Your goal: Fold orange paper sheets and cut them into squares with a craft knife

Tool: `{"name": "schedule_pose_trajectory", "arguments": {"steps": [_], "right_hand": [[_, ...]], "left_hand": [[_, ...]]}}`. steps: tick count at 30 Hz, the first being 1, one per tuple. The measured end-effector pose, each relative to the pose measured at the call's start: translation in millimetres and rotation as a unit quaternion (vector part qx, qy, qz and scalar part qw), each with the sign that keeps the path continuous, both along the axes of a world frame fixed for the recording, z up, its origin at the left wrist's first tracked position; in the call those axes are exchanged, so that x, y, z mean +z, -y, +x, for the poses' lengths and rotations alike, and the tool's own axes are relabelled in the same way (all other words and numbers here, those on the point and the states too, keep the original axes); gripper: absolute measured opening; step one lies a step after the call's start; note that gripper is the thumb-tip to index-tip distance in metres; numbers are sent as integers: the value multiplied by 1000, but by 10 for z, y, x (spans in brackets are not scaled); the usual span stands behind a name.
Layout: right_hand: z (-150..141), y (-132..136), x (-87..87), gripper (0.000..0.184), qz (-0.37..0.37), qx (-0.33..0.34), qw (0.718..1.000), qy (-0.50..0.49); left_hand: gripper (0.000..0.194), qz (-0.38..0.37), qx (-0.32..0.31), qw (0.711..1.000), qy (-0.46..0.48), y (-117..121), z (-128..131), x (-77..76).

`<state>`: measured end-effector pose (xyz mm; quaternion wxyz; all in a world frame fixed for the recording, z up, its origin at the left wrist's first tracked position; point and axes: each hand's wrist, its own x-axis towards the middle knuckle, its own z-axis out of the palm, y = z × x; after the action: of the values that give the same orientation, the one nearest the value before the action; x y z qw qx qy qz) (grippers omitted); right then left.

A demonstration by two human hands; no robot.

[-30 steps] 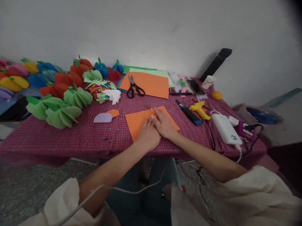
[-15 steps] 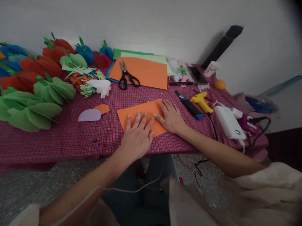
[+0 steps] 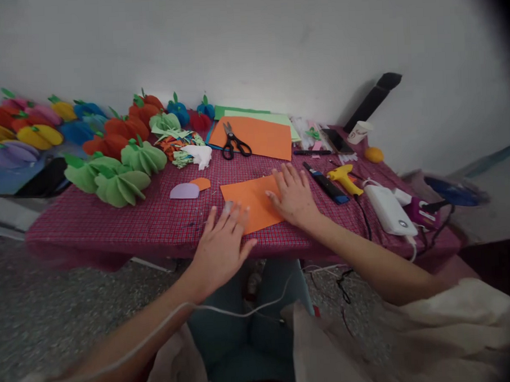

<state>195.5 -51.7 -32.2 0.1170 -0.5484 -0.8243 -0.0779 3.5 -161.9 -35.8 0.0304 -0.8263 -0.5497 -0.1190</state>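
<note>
An orange sheet of paper [image 3: 258, 205] lies on the checked tablecloth in front of me. My left hand [image 3: 221, 243] has its fingers spread over the sheet's near left corner. My right hand [image 3: 295, 196] rests spread on the sheet's right side, fingertips past its far edge. Left of the sheet lie a lilac paper half-oval [image 3: 184, 190] and an orange cut piece [image 3: 201, 184] partly under it. Beyond, black-handled scissors [image 3: 235, 144] sit on a larger orange sheet [image 3: 269, 135], which overlaps green sheets [image 3: 277, 115].
Folded-paper fruits [image 3: 121, 183] crowd the left side, beside paper scraps [image 3: 179, 146]. To the right are a box cutter [image 3: 326, 183], a yellow glue gun [image 3: 344, 178], a white power bank [image 3: 389, 210], a paper cup [image 3: 359, 132], a marker [image 3: 312, 152] and a phone [image 3: 336, 140].
My left hand has slid back toward the sheet's near left corner, while my right hand has shifted slightly toward its far edge. The camera view has turned left, bringing more paper fruits into sight.
</note>
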Motion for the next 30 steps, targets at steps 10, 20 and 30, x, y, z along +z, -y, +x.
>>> {"name": "schedule_pose_trajectory", "arguments": {"steps": [10,20,30], "right_hand": [[-16,89,-254,73,-113,45,993,4],[748,-169,-207,64,6,-52,997,59],[207,397,257,25,-55,319,940,108]], "left_hand": [[72,-36,-80,996,-1,64,51,-150],[64,-16,-83,996,-6,212,-170,-245],[37,6,-65,996,66,83,-315,98]]}}
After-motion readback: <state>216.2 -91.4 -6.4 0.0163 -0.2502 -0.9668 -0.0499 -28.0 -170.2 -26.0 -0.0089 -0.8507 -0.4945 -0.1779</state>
